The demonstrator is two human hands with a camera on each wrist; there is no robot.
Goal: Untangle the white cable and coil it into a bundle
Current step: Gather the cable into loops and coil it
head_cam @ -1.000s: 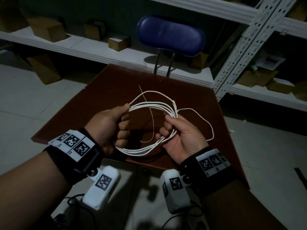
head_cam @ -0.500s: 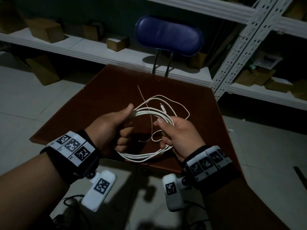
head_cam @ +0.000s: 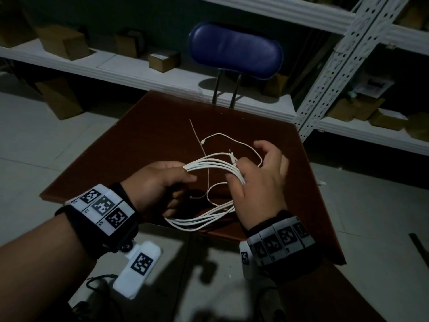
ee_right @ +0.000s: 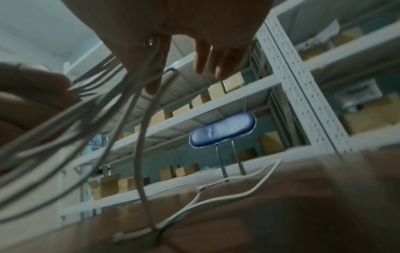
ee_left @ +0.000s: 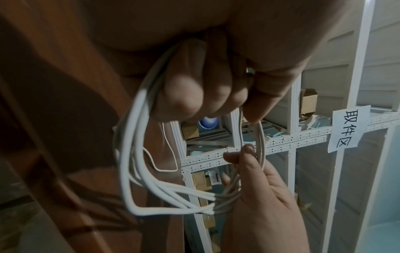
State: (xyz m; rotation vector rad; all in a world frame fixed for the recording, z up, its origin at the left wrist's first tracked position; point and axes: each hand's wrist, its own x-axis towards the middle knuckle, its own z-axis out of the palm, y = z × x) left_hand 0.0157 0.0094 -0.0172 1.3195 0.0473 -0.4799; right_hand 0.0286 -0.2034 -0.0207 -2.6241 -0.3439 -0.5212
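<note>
White cable (head_cam: pixel 216 165), plain and unmarked, its strands greyer in the shade of the wrist views. Beneath it a dark reddish-brown table (head_cam: pixel 162 140). At 12 o'clock a deep blue chair back (head_cam: pixel 235 51) on dark metal posts. Wristbands (head_cam: pixel 102 205) black, carrying white tiles with black square-code patterns. Shelving (head_cam: pixel 329 73) white with rows of punched holes; boxes (head_cam: pixel 163 60) tan cardboard; floor pale grey

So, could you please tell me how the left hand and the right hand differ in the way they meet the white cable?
The left hand is closed in a fist round one side of the white cable coil; the right hand has its fingers spread, with the strands running between them. The left hand shows its thumb side in the head view, the right hand its back. Both are over the brown table.
</note>
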